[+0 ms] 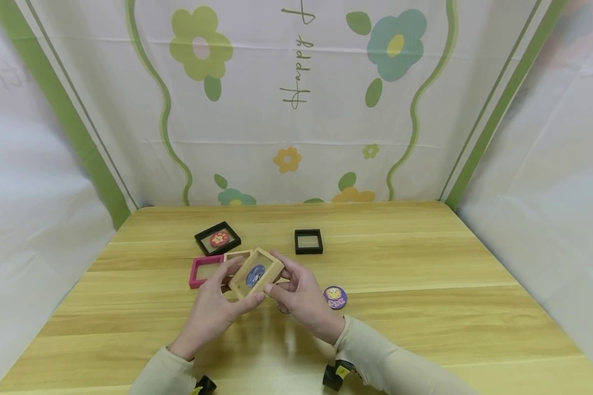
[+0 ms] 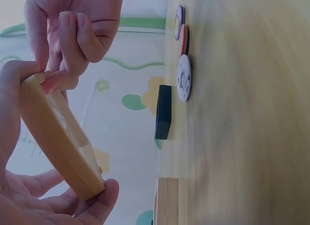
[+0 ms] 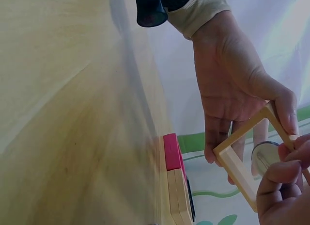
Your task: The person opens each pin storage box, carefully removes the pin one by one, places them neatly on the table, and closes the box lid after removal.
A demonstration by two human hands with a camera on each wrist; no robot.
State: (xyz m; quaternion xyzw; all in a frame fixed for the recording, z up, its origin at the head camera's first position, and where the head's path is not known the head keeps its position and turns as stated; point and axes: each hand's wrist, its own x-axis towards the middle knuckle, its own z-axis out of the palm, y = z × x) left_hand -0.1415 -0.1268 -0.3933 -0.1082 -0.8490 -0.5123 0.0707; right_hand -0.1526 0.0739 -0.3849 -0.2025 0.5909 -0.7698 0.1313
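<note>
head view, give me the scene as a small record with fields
held: light wooden frame, blue badge within it
left hand: grips its left side
right hand: holds its right side
other frames: pink frame, second wooden frame, black frame with red badge, smaller black frame
loose badge: purple badge
surface: wood-grain table

The table [image 1: 449,302] fills the head view's lower half — left of centre, a large black frame [image 1: 210,229], pink frame [image 1: 194,274] and wooden frame [image 1: 238,253]; centre, a small black frame [image 1: 308,250] and purple badge [image 1: 335,297] — plus, upper middle in the left wrist view, a red badge [image 2: 182,40] and white badge [image 2: 184,78].
</note>
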